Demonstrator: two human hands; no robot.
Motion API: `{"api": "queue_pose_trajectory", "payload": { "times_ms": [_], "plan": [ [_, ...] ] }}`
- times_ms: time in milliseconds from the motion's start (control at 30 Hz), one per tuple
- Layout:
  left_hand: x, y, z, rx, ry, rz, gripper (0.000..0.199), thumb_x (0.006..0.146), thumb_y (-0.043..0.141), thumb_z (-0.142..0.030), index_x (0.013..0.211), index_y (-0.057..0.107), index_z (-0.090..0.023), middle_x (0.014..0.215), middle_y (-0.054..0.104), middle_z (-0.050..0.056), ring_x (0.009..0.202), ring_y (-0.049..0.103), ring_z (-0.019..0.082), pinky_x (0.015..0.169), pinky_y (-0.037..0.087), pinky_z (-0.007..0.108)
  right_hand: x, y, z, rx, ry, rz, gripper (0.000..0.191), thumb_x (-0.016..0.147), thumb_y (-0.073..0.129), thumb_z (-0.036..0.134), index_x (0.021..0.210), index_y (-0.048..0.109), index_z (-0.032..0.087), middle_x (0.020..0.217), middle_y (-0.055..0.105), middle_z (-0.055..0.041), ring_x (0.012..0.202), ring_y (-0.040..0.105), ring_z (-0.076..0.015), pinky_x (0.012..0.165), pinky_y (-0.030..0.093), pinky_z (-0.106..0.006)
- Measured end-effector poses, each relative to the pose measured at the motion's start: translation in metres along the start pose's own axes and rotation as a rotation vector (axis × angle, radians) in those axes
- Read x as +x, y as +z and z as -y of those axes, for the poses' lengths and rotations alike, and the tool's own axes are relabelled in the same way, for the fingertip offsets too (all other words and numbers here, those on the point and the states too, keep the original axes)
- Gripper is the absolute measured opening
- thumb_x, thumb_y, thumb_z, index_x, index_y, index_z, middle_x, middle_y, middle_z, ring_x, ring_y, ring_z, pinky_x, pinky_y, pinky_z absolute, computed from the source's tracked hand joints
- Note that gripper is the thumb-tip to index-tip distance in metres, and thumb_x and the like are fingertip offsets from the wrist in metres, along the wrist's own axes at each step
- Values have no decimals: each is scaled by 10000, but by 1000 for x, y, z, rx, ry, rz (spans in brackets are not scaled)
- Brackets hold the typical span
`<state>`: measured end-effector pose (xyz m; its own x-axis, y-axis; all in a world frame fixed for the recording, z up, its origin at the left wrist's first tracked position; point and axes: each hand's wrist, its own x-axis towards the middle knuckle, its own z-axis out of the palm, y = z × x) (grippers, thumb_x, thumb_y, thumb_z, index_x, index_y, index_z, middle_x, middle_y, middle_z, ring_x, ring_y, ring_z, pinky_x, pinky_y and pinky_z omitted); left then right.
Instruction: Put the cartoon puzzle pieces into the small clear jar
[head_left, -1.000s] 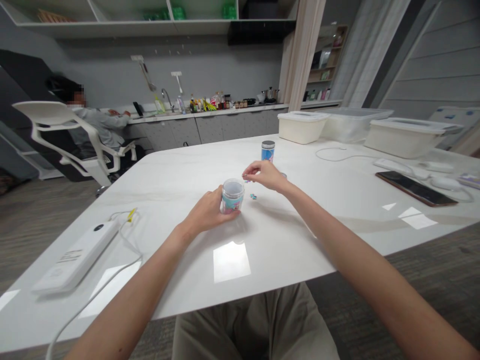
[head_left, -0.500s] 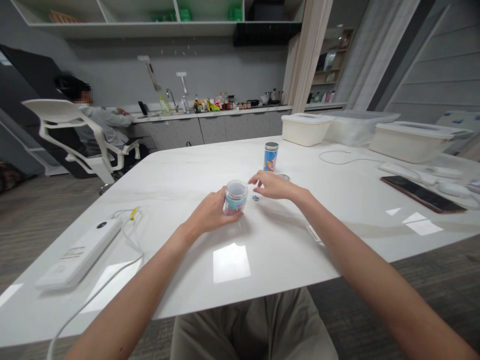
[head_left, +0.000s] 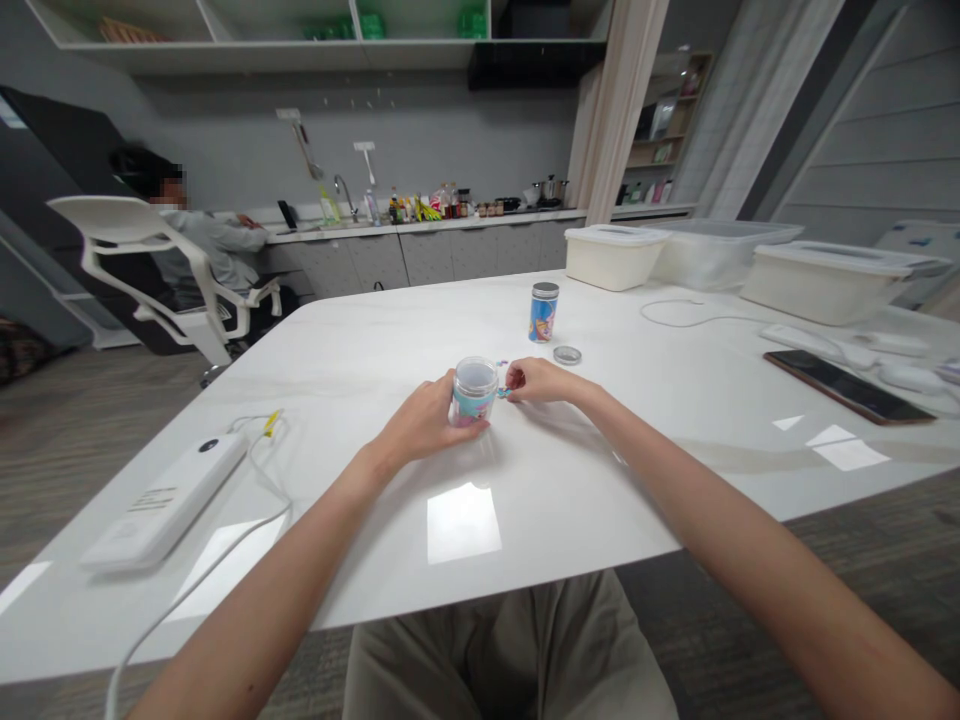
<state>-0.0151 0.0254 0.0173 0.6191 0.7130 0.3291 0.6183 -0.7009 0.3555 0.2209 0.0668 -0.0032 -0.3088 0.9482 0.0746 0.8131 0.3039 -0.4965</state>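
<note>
My left hand [head_left: 427, 424] is wrapped round an open clear jar [head_left: 474, 395] with a colourful label, upright on the white table [head_left: 360, 545]. Just right of the jar, my right hand [head_left: 536, 381] rests low with its fingertips pinched together at some small blue pieces [head_left: 504, 393]. Whatever lies between those fingertips is too small to name. Behind the right hand lies a round silver lid [head_left: 567, 355]. A closed blue jar [head_left: 544, 313] with a grey lid stands farther back.
At the back right are lidded cream boxes [head_left: 615, 258] and a clear bin. A dark phone [head_left: 847, 387] and cables lie at the right. On the left is a white power strip [head_left: 169, 500] with a cable. A person [head_left: 214, 250] sits beyond the table.
My right hand has lowered to the small pieces and its fingers have closed. The silver lid behind it shows more fully. My left hand still holds the jar.
</note>
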Motion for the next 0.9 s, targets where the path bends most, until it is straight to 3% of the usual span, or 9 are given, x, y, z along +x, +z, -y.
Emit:
{"api": "queue_pose_trajectory", "payload": {
  "times_ms": [133,233,300,433,533,633,700,800,900],
  "plan": [
    [0,0,0,2,-1,-1,518,770,634,-491,1164,489,-190,1002,667,92,885,640,284,731,469,375,1,-5,6,70,-8,-60,103,690,696,85,764,648,138,709,682,-20,663,617,-121,609,459,-212],
    [0,-1,-1,-16,-7,0,513,760,647,-479,1155,496,-189,1003,664,93,889,642,285,747,472,380,-4,-20,22,233,-106,-295,68,756,663,159,813,631,144,785,678,-35,726,615,-131,626,470,-226],
    [1,-1,-3,-24,-10,2,507,751,654,-464,1151,501,-194,1011,661,92,886,641,285,754,473,383,-13,-31,38,406,-268,-439,118,772,675,238,849,639,155,837,678,-36,765,616,-143,607,465,-229],
    [1,-2,-6,-40,-15,14,542,753,649,-438,1206,480,-194,1015,664,86,873,638,278,745,473,374,-33,-42,70,405,-499,-379,117,831,631,271,853,706,183,862,693,-37,782,613,-142,625,448,-244],
    [1,-1,-7,-57,3,14,546,757,644,-436,1216,480,-190,1029,661,88,883,636,278,745,474,372,-36,-40,74,331,-569,-313,152,857,594,235,909,733,208,918,704,-43,848,619,-155,646,450,-248],
    [1,-1,-7,-50,-8,16,491,751,648,-445,1146,507,-189,1009,657,90,867,634,283,744,472,381,-22,-32,54,334,-482,-371,276,893,495,164,1075,699,195,1047,681,-64,954,622,-166,704,483,-251],
    [1,0,-7,-48,-7,15,468,748,650,-448,1114,509,-193,1005,654,89,868,631,281,759,469,384,-7,-23,32,252,-306,-422,349,893,412,88,1115,675,146,1065,670,-94,970,625,-171,745,503,-264],
    [1,0,-6,-48,-7,20,458,753,645,-450,1104,496,-197,996,651,87,873,629,277,763,466,378,14,-4,2,-106,-88,-300,423,828,421,-10,1156,656,118,1163,645,-126,1076,596,-187,935,466,-306],
    [1,0,-5,-49,-16,33,438,761,638,-457,1084,495,-198,974,651,84,856,628,273,743,465,369,27,14,-12,-198,-50,-253,416,864,469,50,1252,597,124,1327,556,-152,1188,534,-229,1022,408,-357]
  ]
}}
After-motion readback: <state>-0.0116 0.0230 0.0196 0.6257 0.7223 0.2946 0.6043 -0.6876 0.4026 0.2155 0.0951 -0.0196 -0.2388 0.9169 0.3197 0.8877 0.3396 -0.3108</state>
